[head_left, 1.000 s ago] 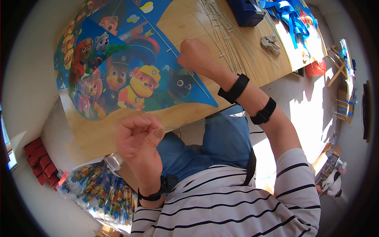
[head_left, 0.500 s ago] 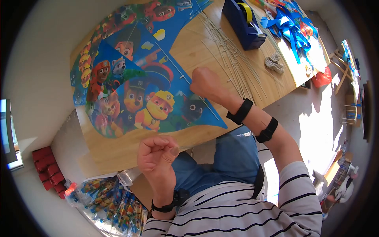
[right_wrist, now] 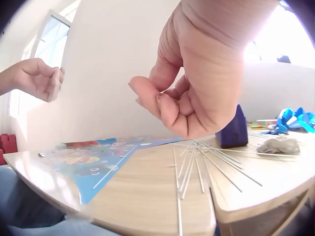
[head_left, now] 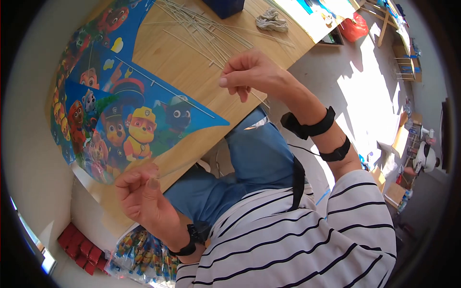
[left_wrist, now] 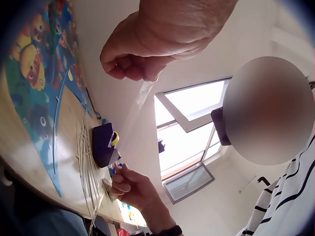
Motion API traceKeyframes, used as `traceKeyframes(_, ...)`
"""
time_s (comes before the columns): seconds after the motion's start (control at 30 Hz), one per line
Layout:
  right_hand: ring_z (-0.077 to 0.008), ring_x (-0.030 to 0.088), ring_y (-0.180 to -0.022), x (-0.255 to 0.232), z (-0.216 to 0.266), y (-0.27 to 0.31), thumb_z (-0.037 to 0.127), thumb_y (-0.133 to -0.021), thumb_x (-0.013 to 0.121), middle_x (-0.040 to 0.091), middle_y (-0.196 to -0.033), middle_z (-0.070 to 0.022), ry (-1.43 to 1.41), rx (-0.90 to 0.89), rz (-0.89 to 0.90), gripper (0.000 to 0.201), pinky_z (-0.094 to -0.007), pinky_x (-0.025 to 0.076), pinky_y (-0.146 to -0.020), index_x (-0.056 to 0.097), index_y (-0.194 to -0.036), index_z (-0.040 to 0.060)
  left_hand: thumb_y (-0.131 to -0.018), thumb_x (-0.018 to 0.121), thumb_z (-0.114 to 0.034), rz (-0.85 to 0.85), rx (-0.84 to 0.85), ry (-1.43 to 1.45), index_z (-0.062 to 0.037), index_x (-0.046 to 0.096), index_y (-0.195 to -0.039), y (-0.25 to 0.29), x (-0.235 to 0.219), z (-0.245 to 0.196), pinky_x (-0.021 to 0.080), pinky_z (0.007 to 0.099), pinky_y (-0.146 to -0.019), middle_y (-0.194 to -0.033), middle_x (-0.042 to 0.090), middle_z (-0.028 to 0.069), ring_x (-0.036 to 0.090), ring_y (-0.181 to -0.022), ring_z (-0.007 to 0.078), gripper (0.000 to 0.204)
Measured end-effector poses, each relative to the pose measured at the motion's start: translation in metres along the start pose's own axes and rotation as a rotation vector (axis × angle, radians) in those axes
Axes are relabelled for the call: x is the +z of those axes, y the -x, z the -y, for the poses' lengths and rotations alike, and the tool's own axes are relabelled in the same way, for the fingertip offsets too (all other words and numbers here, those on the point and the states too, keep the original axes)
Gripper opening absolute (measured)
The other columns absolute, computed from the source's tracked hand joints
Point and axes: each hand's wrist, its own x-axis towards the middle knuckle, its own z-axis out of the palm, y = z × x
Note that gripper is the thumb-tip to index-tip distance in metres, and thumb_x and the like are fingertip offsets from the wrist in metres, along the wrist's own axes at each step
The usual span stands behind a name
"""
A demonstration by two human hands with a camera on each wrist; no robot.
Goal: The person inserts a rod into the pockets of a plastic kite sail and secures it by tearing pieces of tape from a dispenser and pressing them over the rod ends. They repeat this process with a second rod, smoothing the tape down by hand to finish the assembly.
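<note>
A blue kite [head_left: 125, 115] printed with bright cartoon puppies in yellow, red and blue is laid on a pale wooden table [head_left: 192, 62]. Beside the kite, pale sticks [head_left: 206, 29] are scattered. A white shirt [head_left: 297, 230] is crossed by black stripes.

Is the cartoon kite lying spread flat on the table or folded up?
Spread flat: the kite lies open on the wooden table, printed side up, a thin rod running across it.

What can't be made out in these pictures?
- Left hand, left wrist view: something pale and see-through hangs from the pinch, too blurred to name.
- Tape dispenser, head view: cut off by the top edge.
- Packets, head view: too small to read.
- Face, left wrist view: blurred out.
</note>
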Motion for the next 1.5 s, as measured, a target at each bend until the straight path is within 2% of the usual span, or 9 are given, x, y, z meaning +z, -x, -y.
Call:
traceKeyframes(0.1,-0.0089,0.061,-0.054,-0.054,-0.052,0.054,0.021,-0.088,0.071,0.066,-0.069,-0.0034,-0.174,0.097,-0.077,0.020,-0.0212,0.046,-0.052,0.069,-0.083,0.0022,-0.087,0.065,0.003,0.026,0.013,-0.063,-0.0006,0.054,-0.105,-0.002,0.004,-0.006,0.045,0.0399,-0.092,-0.091,0.059,0.0109,0.055,-0.088,0.0203,0.022)
traceKeyframes(0.2,-0.0101,0.065,-0.060,-0.085,-0.161,0.078,0.019,-0.090,0.069,0.068,-0.072,-0.0033,-0.225,0.236,-0.215,0.017,-0.0239,0.047,-0.055,0.070,-0.089,0.0030,-0.088,0.064,0.005,0.034,0.000,-0.081,-0.0006,0.054,-0.106,-0.002,0.008,-0.010,0.045,0.0389,-0.091,-0.091,0.059,0.0108,0.054,-0.088,0.0201,0.021)
traceKeyframes(0.27,-0.0134,0.068,-0.068,-0.081,-0.218,0.081,0.017,-0.091,0.064,0.071,-0.081,-0.0065,-0.247,0.466,-0.245,0.020,-0.0257,0.051,-0.061,0.070,-0.102,0.0011,-0.088,0.063,0.005,0.036,-0.036,-0.055,-0.0004,0.054,-0.106,-0.003,0.007,-0.012,0.045,0.0377,-0.092,-0.092,0.059,0.0111,0.054,-0.087,0.0199,0.021)
traceKeyframes(0.4,-0.0177,0.069,-0.083,-0.052,-0.285,0.070,0.015,-0.092,0.060,0.071,-0.100,-0.0117,-0.515,0.575,-0.060,0.034,-0.0301,0.055,-0.069,0.064,-0.123,0.0000,-0.089,0.064,0.004,0.114,-0.057,-0.048,-0.0005,0.054,-0.110,-0.006,0.010,-0.018,0.044,0.0374,-0.096,-0.097,0.061,0.0118,0.055,-0.095,0.0203,0.023)
traceKeyframes(0.63,-0.0225,0.067,-0.095,-0.025,-0.306,0.037,0.012,-0.090,0.061,0.069,-0.108,-0.0128,-0.746,0.518,0.160,0.035,-0.0368,0.056,-0.073,0.063,-0.121,-0.0042,-0.088,0.061,0.004,0.086,-0.053,-0.162,-0.0018,0.053,-0.109,-0.005,0.022,-0.024,0.046,0.0406,-0.098,-0.093,0.059,0.0094,0.056,-0.093,0.0196,0.024)
traceKeyframes(0.93,-0.0238,0.067,-0.093,-0.004,-0.318,0.011,0.010,-0.087,0.065,0.070,-0.106,-0.0139,-0.881,0.465,0.212,0.029,-0.0386,0.055,-0.078,0.065,-0.112,-0.0061,-0.088,0.063,0.004,0.099,-0.051,-0.191,-0.0020,0.053,-0.110,-0.007,0.020,-0.027,0.045,0.0396,-0.097,-0.094,0.061,0.0092,0.056,-0.093,0.0191,0.025)
traceKeyframes(1.13,-0.0276,0.066,-0.099,-0.034,-0.320,0.016,0.012,-0.087,0.066,0.069,-0.108,-0.0128,-0.770,0.534,0.173,0.030,-0.0429,0.052,-0.086,0.066,-0.116,0.0037,-0.088,0.068,0.002,0.105,-0.069,-0.143,-0.0043,0.057,-0.108,-0.008,0.020,-0.026,0.044,0.0379,-0.096,-0.099,0.065,0.0119,0.058,-0.093,0.0202,0.024)
traceKeyframes(1.23,-0.0260,0.066,-0.098,-0.043,-0.324,0.015,0.012,-0.086,0.067,0.069,-0.105,-0.0123,-0.712,0.482,0.278,0.029,-0.0431,0.052,-0.086,0.066,-0.114,0.0038,-0.088,0.068,0.002,0.115,-0.074,-0.142,-0.0047,0.057,-0.108,-0.010,0.022,-0.025,0.044,0.0383,-0.097,-0.100,0.065,0.0118,0.058,-0.093,0.0206,0.024)
traceKeyframes(1.5,-0.0262,0.068,-0.094,-0.028,-0.308,0.019,0.000,-0.077,0.065,0.070,-0.105,-0.0139,-0.643,0.486,0.233,0.035,-0.0403,0.056,-0.080,0.067,-0.112,-0.0011,-0.088,0.063,0.003,0.084,-0.055,-0.214,-0.0028,0.053,-0.109,-0.011,0.022,-0.024,0.045,0.0417,-0.101,-0.093,0.057,0.0089,0.055,-0.092,0.0192,0.025)
